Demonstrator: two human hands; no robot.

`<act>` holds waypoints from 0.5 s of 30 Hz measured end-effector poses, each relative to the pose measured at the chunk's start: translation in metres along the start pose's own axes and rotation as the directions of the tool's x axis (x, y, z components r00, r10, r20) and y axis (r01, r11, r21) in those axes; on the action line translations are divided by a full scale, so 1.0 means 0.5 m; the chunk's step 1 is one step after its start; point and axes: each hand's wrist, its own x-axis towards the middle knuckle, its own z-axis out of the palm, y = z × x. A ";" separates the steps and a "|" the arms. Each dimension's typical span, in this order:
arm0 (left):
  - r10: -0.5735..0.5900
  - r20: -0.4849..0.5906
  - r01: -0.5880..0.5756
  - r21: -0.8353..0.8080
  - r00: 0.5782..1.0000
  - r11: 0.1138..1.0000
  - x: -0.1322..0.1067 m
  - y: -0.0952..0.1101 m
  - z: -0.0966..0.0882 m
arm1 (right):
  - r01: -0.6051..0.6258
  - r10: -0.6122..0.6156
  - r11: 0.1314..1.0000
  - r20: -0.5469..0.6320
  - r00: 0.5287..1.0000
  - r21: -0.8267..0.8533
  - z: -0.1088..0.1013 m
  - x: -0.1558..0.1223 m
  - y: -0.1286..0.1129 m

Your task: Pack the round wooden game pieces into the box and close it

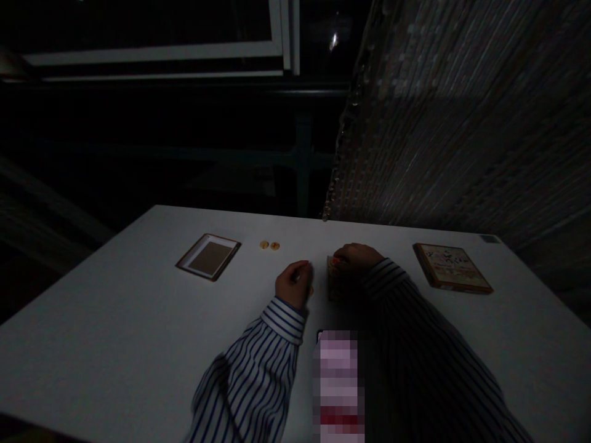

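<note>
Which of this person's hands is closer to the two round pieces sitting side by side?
The left hand, just to the right of the round pieces and lower in view. The right hand is farther right.

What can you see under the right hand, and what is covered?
The left part of a patterned object shows beside the right hand. The hand and deep shadow hide the rest; its full shape cannot be told.

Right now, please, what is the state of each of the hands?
Left hand: curled; whether it holds anything cannot be told.
Right hand: at the small brownish, patterned object; grip cannot be told.
</note>
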 end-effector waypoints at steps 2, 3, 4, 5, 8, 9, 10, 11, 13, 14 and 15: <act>0.020 0.028 -0.020 0.027 0.999 0.999 0.000 0.003 -0.003 | -0.005 0.005 1.000 -0.003 1.000 -0.004 -0.001 -0.001 0.000; 0.022 0.025 -0.023 0.028 0.999 0.999 0.001 0.003 -0.004 | -0.004 0.004 1.000 -0.005 1.000 -0.004 -0.001 -0.001 0.001; 0.022 0.023 -0.023 0.027 1.000 0.999 0.001 0.003 -0.004 | -0.003 0.003 1.000 -0.009 1.000 -0.003 -0.001 -0.001 0.001; 0.021 0.018 -0.022 0.028 1.000 0.999 0.001 0.003 -0.004 | -0.001 0.001 1.000 -0.011 1.000 -0.002 -0.001 -0.001 0.001; 0.018 0.008 -0.018 0.018 1.000 1.000 0.002 0.002 -0.003 | 0.002 -0.002 1.000 -0.006 1.000 0.006 0.001 -0.001 0.002; 0.011 0.008 -0.011 0.012 1.000 1.000 0.001 0.003 -0.003 | 0.000 0.000 1.000 -0.005 1.000 0.010 0.001 -0.001 0.002; 0.006 0.007 -0.006 0.006 1.000 1.000 0.001 0.004 -0.003 | -0.001 0.001 1.000 -0.006 1.000 0.013 0.001 -0.001 0.001; 0.003 0.004 -0.003 0.003 1.000 1.000 0.001 0.005 -0.003 | -0.001 0.001 1.000 -0.006 1.000 0.014 0.001 -0.001 0.001; 0.001 0.001 -0.001 0.010 1.000 1.000 0.000 0.008 -0.003 | 0.000 0.000 1.000 -0.008 1.000 0.012 0.001 -0.001 -0.001; -0.001 0.004 0.001 0.019 1.000 1.000 -0.001 0.008 -0.003 | -0.001 0.001 1.000 -0.006 1.000 0.010 0.000 -0.001 -0.002; -0.007 0.005 0.007 0.026 1.000 1.000 -0.001 0.008 -0.003 | -0.003 0.003 1.000 -0.004 1.000 0.007 0.000 -0.001 -0.003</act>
